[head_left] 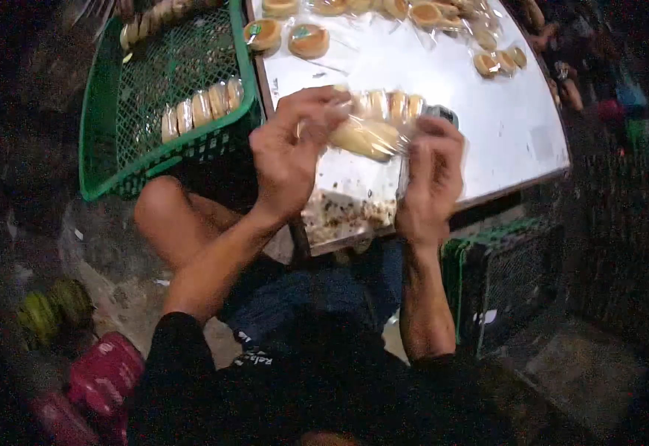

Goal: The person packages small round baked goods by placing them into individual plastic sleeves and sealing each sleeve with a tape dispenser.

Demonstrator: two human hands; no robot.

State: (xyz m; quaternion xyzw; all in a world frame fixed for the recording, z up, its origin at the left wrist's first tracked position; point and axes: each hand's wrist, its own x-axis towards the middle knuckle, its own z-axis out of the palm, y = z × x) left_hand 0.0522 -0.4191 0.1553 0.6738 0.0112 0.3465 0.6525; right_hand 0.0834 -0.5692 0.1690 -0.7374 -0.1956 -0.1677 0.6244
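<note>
Held up between my two hands over the near part of the white table (491,141) is a clear plastic bag of buns (369,139). My left hand (291,152) pinches the bag's left end. The right end is between the bent fingers of my right hand (430,175). A row of pale buns (391,106) shows at the bag's far side, overlapping it in this view. Just beyond my right fingers lies a small grey object (441,114), partly covered by them. Dark crumbs (346,208) are scattered on the tabletop below the bag.
Left of the table, a green plastic crate (246,82) holds wrapped rows of buns (202,110). More wrapped round buns (309,41) lie along the table's far side. Another crate (454,279) stands under the right edge. A pink bag (105,372) is on the floor at lower left.
</note>
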